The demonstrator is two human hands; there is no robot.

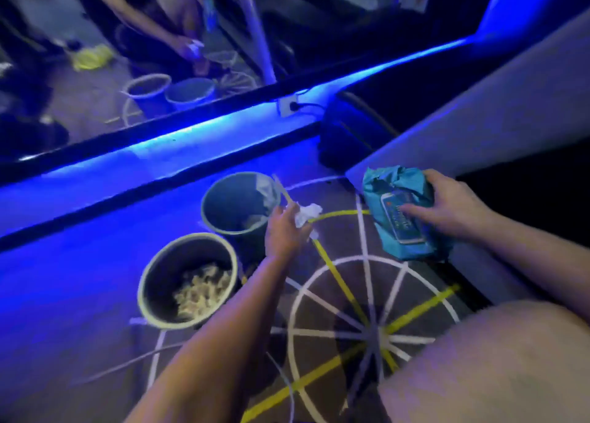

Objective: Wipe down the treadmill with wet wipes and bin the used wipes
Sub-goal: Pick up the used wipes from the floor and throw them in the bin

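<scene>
Wipe (308,213): soft, light, likely pinched anywhere; clutched in left hand (282,235) beside far bin (203,210); pack (396,183) gripped by right hand (453,208).

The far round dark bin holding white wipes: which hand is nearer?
Left. The left hand, holding a crumpled white wipe, is beside the bin; the right hand grips the teal wipe pack, off to its right.

Print on the wipes pack (396,227) is blurring unreadably; the right hand (453,207) is hiding the pack's right edge.
</scene>
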